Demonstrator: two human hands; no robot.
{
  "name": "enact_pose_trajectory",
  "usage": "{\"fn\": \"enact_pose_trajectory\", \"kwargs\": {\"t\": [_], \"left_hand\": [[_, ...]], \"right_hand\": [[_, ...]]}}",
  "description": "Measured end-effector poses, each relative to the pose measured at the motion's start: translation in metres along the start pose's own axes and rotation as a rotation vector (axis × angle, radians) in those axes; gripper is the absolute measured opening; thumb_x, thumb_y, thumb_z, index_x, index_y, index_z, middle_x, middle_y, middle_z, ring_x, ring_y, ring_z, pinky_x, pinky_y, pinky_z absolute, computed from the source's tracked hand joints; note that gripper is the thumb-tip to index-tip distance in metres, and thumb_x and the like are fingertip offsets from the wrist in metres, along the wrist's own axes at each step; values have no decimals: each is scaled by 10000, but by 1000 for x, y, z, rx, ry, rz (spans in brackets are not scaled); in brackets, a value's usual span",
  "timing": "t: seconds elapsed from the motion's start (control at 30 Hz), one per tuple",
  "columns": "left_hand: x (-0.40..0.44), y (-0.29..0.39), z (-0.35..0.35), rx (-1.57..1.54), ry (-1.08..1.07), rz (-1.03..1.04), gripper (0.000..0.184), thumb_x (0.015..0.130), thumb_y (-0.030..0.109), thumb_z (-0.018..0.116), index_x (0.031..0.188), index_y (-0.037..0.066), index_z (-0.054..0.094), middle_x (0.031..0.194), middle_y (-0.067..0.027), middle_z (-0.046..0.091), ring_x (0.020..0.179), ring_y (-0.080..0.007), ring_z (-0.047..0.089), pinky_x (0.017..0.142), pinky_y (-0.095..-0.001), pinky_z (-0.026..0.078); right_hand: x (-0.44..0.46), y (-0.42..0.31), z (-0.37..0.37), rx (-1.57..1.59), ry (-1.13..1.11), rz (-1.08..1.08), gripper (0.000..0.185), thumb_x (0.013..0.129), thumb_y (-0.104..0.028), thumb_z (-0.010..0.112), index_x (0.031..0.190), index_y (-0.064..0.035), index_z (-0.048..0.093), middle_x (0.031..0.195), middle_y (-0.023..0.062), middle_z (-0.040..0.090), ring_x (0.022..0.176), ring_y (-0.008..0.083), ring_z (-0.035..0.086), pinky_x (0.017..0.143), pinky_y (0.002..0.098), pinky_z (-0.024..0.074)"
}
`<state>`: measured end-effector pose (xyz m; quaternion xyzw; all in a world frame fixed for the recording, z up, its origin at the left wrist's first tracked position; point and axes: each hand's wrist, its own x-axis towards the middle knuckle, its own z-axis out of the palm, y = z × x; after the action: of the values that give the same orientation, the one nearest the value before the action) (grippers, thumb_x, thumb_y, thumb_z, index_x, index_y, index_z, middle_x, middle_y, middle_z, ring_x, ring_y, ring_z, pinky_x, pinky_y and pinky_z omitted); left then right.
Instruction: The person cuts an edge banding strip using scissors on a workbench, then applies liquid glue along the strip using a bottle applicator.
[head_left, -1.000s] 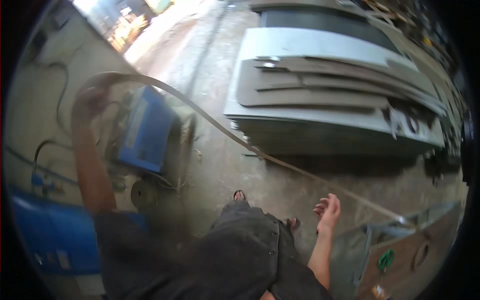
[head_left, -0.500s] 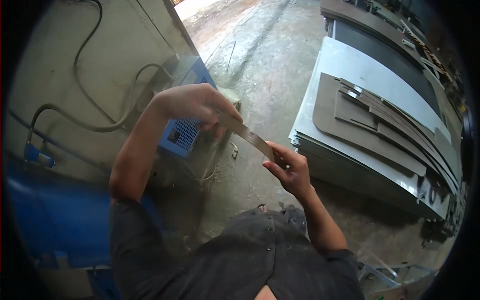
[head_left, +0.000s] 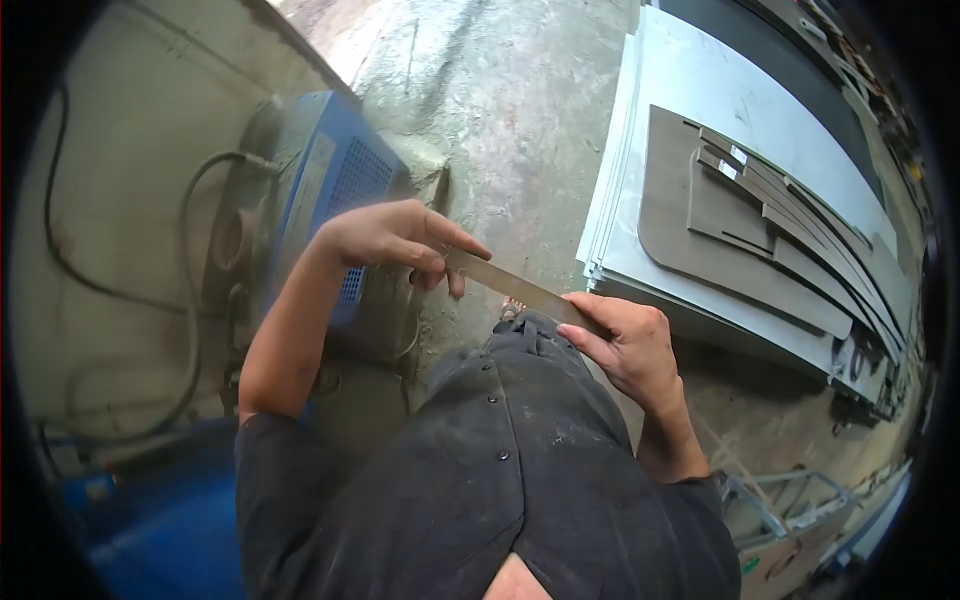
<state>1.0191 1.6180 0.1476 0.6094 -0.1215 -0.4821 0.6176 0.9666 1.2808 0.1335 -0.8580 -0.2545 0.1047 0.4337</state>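
A thin, flat grey-brown strip (head_left: 520, 290) spans the space between my hands, in front of my chest. My right hand (head_left: 632, 342) is closed on its right end, with the thumb along the near edge and the fingers behind. At the other end, my left hand (head_left: 400, 238) holds the strip between thumb and fingers, with the index finger stretched along its far side. The strip slopes down from left to right, and both of its ends are partly covered by my fingers.
A blue box with a perforated panel (head_left: 355, 185) stands at left beside a large beige panel (head_left: 150, 150) with a hose (head_left: 190, 260). At right lies a stack of pale sheets (head_left: 625, 180) with grey-brown cut panels (head_left: 690, 240) on top. A metal frame (head_left: 760, 505) sits lower right.
The view has shifted. My right hand and the strip's right end have come lower and to the right. The strip, bowed before, now looks straighter. Both hands keep hold of it.
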Motion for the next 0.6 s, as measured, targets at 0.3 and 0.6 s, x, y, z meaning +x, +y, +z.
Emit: {"fn": "enact_pose_trajectory", "kwargs": {"t": [0.3, 0.6], "left_hand": [[70, 23, -200, 17, -112, 133, 632, 893, 308, 710, 1355, -78, 518, 1096, -161, 710, 854, -154, 674, 779, -288, 530], [189, 166, -229, 903, -454, 166, 520, 1016, 337, 532, 1381, -33, 505, 1134, -152, 699, 1019, -189, 658, 876, -332, 520]], "right_hand": [[126, 1, -18, -205, 83, 234, 299, 830, -294, 737, 1074, -124, 711, 817, 86, 692, 694, 257, 661, 623, 332, 502], [203, -14, 0, -440, 252, 549, 208, 803, -257, 746, 968, -138, 701, 767, 52, 658, 741, 268, 672, 632, 374, 510]]}}
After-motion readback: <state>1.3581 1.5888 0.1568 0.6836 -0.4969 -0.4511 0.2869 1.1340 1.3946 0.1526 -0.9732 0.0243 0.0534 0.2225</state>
